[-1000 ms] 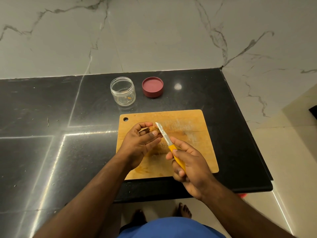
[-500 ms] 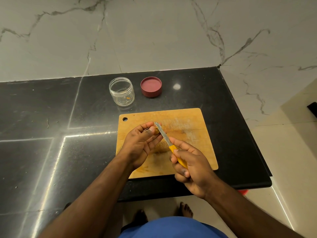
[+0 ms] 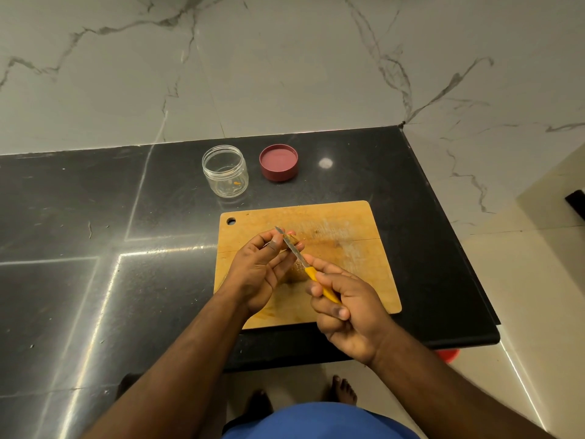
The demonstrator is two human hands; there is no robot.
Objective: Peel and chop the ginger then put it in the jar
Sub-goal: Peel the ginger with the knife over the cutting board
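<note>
My left hand (image 3: 261, 264) holds a small brown piece of ginger (image 3: 292, 239) between its fingertips above the wooden cutting board (image 3: 348, 248). My right hand (image 3: 348, 308) grips the yellow handle of a small knife (image 3: 304, 264). Its blade lies against the ginger, with the tip pointing up and left past my left fingers. Most of the ginger is hidden by my fingers. A heap of brownish peelings (image 3: 297, 270) lies on the board under my hands. The clear jar (image 3: 225, 171) stands open behind the board, with a small orange speck inside.
The jar's dark red lid (image 3: 279, 162) lies upside down to the right of the jar. The black counter (image 3: 110, 217) ends just right of the board and at its near edge. A marble wall (image 3: 285, 58) rises behind. My bare feet (image 3: 343, 389) show below.
The knife blade has slid up and left across the ginger, its tip now past my left fingers. Both hands stayed over the board's left half.
</note>
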